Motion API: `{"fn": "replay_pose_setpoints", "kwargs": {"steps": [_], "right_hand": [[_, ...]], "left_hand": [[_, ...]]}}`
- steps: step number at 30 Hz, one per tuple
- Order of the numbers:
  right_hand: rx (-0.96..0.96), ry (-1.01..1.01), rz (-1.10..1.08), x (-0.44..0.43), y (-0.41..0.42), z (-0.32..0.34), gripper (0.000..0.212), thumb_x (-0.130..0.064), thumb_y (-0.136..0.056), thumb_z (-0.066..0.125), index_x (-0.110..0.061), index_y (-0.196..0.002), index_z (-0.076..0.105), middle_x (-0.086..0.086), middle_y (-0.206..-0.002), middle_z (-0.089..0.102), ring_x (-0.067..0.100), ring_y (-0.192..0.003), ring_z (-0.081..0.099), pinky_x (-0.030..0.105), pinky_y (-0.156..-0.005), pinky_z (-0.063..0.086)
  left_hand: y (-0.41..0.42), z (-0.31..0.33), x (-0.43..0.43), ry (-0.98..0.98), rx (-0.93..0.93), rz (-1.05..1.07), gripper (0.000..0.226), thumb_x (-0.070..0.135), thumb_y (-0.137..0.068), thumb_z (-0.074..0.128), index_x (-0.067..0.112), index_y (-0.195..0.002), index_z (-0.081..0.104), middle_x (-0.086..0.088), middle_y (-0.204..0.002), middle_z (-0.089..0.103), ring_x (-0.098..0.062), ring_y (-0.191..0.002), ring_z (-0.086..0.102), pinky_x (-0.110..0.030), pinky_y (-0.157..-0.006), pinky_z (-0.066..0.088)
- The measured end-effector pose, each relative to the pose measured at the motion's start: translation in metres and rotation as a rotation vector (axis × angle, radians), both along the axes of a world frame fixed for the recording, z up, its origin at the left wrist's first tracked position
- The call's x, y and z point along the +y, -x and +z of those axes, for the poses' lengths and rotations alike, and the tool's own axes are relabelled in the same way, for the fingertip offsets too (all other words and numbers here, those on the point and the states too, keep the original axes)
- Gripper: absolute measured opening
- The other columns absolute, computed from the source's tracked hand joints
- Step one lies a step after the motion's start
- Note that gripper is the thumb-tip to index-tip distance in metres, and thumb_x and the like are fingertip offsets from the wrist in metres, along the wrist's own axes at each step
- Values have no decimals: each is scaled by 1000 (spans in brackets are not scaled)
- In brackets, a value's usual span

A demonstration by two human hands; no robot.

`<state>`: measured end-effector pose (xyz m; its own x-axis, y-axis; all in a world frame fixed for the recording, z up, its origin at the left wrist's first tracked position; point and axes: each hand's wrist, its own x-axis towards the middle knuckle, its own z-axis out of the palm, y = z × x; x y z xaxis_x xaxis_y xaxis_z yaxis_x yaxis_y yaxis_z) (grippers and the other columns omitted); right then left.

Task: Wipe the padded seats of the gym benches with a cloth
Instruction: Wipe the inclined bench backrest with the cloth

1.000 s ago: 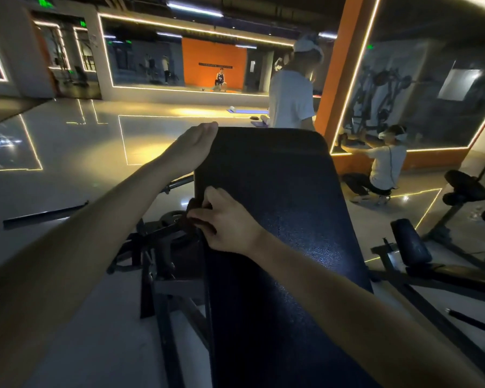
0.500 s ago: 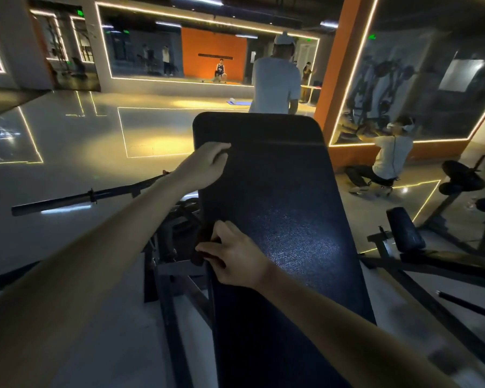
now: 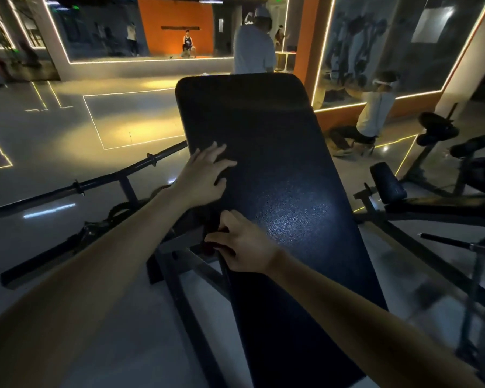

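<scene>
Padded seat (image 3: 266, 163) of the bench fills the middle of the head view. It is a long black textured pad running from the lower edge of the frame up toward 12 o'clock, with a pale sheen on its surface just right of centre. Its dark metal frame (image 3: 179, 278) shows under its left edge, toward 7 o'clock.

The left hand (image 3: 205, 175) lies open on the pad near its left edge, at about 10 o'clock from the sheen. Its palm is down and its fingers are straight and spread, pointing toward 1 o'clock. The right hand (image 3: 242, 245) sits lower on the same edge, toward 7 o'clock from the sheen. Its fingers are curled and pinch a small dark reddish wad (image 3: 210, 247) against the pad's edge. The light is too dim to tell what the wad is made of. The 2 hands are near each other but apart.

On the glossy floor (image 3: 67, 130) a black barbell (image 3: 95, 180) lies at 9 o'clock, slanting up toward the pad. Beyond the pad's top end, at 12 o'clock, a person in a white shirt (image 3: 254, 51) stands. Just right of that person rises an orange pillar (image 3: 305, 37). At 2 o'clock a 2nd person (image 3: 374, 113) in a white top crouches low in front of a wall panel edged with light strips. At 3 o'clock stands another bench with a small black pad (image 3: 388, 186) on a dark frame.
</scene>
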<state>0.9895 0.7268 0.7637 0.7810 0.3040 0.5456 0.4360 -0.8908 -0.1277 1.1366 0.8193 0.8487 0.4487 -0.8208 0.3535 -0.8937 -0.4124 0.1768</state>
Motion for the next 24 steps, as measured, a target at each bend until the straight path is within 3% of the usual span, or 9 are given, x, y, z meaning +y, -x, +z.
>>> {"fn": "replay_pose_setpoints", "kwargs": {"steps": [9, 13, 20, 24], "right_hand": [[61, -45, -37, 21, 54, -44, 27, -15, -87, 50, -10, -102, 72, 12, -90, 47, 26, -83, 46, 39, -59, 47], [95, -32, -70, 29, 80, -61, 30, -12, -83, 49, -11, -102, 72, 12, -91, 48, 25, -84, 45, 33, -64, 44], [144, -39, -123, 44, 124, -97, 31, -3, -77, 66, -14, -106, 72, 9, -91, 47, 24, -85, 45, 23, -66, 35], [178, -31, -124, 50, 144, -109, 30, -5, -81, 60, -16, -106, 72, 9, -91, 47, 23, -85, 44, 27, -66, 41]], "left_hand": [[44, -54, 36, 12, -82, -51, 51, 23, -99, 46, 22, -150, 39, -8, -163, 13, -23, -151, 3, -43, -122, -4], [60, -73, 44, 6, -100, -73, 50, 25, -99, 46, 21, -149, 40, -10, -163, 14, -24, -151, 5, -45, -122, -1], [85, -98, 50, 30, -63, -94, 50, 23, -97, 45, 19, -147, 43, -11, -163, 15, -27, -151, 5, -48, -122, 0], [92, -104, 51, 55, -54, -87, 49, 20, -98, 48, 19, -147, 43, -11, -163, 14, -27, -151, 3, -46, -121, 0]]}}
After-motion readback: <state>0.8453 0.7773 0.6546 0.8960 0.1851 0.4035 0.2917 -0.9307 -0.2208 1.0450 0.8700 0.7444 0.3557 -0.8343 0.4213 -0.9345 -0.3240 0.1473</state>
